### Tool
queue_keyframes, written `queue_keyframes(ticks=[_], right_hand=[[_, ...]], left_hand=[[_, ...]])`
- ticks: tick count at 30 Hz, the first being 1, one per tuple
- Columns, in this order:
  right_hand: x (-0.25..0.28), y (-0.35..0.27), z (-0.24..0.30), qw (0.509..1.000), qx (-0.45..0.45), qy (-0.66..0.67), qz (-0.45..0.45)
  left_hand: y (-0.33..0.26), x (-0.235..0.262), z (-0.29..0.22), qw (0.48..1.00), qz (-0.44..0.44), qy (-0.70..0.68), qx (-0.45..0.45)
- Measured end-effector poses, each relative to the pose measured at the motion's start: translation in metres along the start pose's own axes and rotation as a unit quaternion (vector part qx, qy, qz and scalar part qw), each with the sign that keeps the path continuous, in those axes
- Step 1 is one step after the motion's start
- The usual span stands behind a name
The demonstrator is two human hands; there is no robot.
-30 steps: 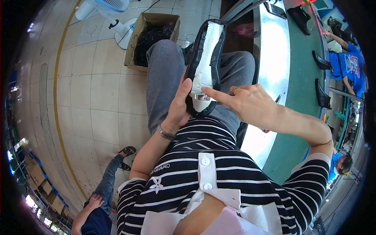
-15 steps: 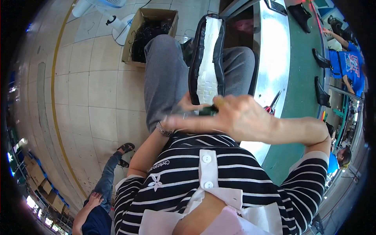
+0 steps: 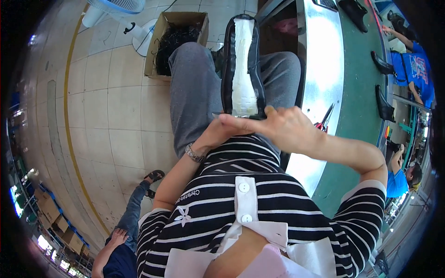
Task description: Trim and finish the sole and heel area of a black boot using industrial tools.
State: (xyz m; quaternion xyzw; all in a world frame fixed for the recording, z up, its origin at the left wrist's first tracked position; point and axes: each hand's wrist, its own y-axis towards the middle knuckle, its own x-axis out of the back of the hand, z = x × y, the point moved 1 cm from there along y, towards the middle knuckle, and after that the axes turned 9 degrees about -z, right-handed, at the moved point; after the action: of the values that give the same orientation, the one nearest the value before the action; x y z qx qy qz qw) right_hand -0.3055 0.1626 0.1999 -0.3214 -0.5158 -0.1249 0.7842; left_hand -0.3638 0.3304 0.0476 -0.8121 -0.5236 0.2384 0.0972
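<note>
A black leather shoe (image 3: 244, 74) lies sole-side up over my lap, its white underside facing me and black leather folded in around the edge. Its near end rests in my left hand (image 3: 214, 135), which is closed on it from below and wears a metal watch. Across that same near end reaches my right hand (image 3: 292, 129), its extended thumb or finger crossing to the left and the other fingers curled. What those curled fingers hold, if anything, is hidden. A small grey, blade-like tip (image 3: 216, 114) shows at the left of the shoe's near edge.
Red-handled scissors (image 3: 322, 121) lie on the metal bench (image 3: 322, 60) at my right. Beyond it, black shoes (image 3: 384, 105) stand on a green conveyor belt (image 3: 354, 92). A cardboard box (image 3: 150, 60) of black scraps and a fan (image 3: 123, 5) are ahead left. Other people sit nearby.
My right hand, blurred half a second ago, has come to the shoe's near edge. The dark green thing seen under it is hidden now. The shoe's far end has shifted slightly left.
</note>
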Motion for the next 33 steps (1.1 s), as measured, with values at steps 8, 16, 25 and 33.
queue_keyframes(ticks=[8,16,25,33], right_hand=[[0.003,0.013,-0.014,0.995,-0.006,-0.038,-0.088],[0.082,0.050,-0.051,0.934,0.068,0.087,-0.340],[0.050,0.054,-0.102,0.960,-0.048,0.013,-0.274],[-0.009,-0.022,-0.107,0.774,-0.238,0.409,-0.420]], left_hand=[[0.002,-0.011,-0.021,0.987,-0.046,-0.147,0.042],[0.028,0.014,-0.034,0.945,-0.052,-0.322,0.020],[0.086,0.025,-0.084,0.974,-0.054,-0.205,0.081],[0.064,0.016,-0.090,0.992,-0.045,-0.055,-0.107]])
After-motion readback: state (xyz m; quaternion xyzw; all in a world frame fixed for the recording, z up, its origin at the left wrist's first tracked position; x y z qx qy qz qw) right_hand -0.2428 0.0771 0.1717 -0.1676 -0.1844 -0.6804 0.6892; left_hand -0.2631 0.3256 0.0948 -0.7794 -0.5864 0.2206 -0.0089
